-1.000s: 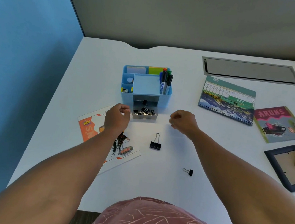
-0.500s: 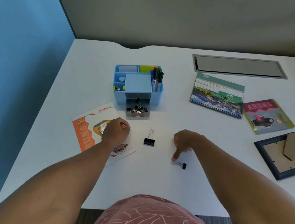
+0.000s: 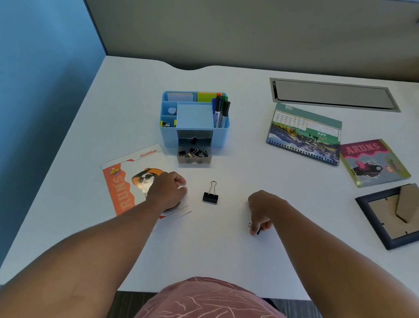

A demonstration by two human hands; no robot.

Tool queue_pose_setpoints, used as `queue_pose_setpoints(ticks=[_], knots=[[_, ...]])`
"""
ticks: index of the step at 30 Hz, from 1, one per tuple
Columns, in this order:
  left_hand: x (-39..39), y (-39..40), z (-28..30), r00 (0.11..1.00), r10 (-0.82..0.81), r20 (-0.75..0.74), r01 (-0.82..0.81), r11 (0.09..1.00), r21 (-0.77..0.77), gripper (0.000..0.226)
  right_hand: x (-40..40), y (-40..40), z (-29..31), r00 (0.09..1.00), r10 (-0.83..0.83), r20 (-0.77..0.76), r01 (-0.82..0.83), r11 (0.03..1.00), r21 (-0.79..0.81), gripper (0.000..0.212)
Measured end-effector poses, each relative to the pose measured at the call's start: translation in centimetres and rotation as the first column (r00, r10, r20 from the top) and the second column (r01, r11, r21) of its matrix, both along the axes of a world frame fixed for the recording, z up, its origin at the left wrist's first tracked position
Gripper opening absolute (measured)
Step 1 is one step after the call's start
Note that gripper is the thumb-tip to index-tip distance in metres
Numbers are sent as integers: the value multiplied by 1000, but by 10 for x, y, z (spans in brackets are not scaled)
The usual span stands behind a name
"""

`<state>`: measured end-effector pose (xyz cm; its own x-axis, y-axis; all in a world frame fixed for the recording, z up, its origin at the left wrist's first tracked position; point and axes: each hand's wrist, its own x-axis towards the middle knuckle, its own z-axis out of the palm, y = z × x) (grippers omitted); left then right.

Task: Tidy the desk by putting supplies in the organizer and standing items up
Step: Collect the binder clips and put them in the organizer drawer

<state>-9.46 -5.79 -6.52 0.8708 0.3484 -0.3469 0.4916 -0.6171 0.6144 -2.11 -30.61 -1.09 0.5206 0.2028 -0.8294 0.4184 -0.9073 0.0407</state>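
On the white desk [image 3: 218,252], the right hand [image 3: 260,212] is curled with its fingertips [image 3: 260,227] pinched together on a small black metal binder clip [image 3: 256,229]. Only a sliver of the clip's black body and one silver wire loop show beneath the fingers, low against the desk surface; whether it has lifted off cannot be told.

At nine o'clock from that hand stands a large black binder clip [image 3: 210,196], body on the desk and silver wire handles pointing toward twelve o'clock, untouched. Further toward nine o'clock, the left hand [image 3: 168,192] is a loose fist, fingers closed together, resting on a glossy orange-and-white flyer [image 3: 120,187] that lies flat.

At twelve o'clock from the large clip sits the light blue plastic desk organizer [image 3: 194,120]. Its clear drawer [image 3: 194,158] is pulled out at the front and holds a heap of small black clips. Markers [image 3: 220,112] stand upright in its right compartment, and sticky notes fill the rear slots.

Toward two o'clock from the right hand, a spiral-bound green desk calendar [image 3: 305,135] lies flat, with a pink-and-green card [image 3: 374,162] just beside it. At three o'clock, a dark picture frame [image 3: 402,217] lies face down, its cardboard stand up.
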Motion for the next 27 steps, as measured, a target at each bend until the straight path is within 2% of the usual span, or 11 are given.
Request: queue_pose_setpoints(ticks=[8,11,17,20,24,27], knots=[[1,4,-1,1000,5,-8,-5,1000,-22,17,5,3,-17,996,-67,52,60,992,110,23],[2,8,0,999,35,-1,-35,999,-30,18,4,9,-14,996,-65,60,56,988,144,29],[9,15,1,997,78,30,-78,997,-15,22,17,22,-15,967,-233,108,193,937,292,10],[13,17,1,992,117,52,-116,993,-23,38,26,28,-12,887,-453,91,366,809,460,5],[21,18,0,979,183,89,-182,983,-18,65,38,39,-14,718,-694,-50,538,507,673,6],[28,22,-4,976,187,107,-190,982,10,80,44,53,-9,613,-766,-193,605,297,739,7]])
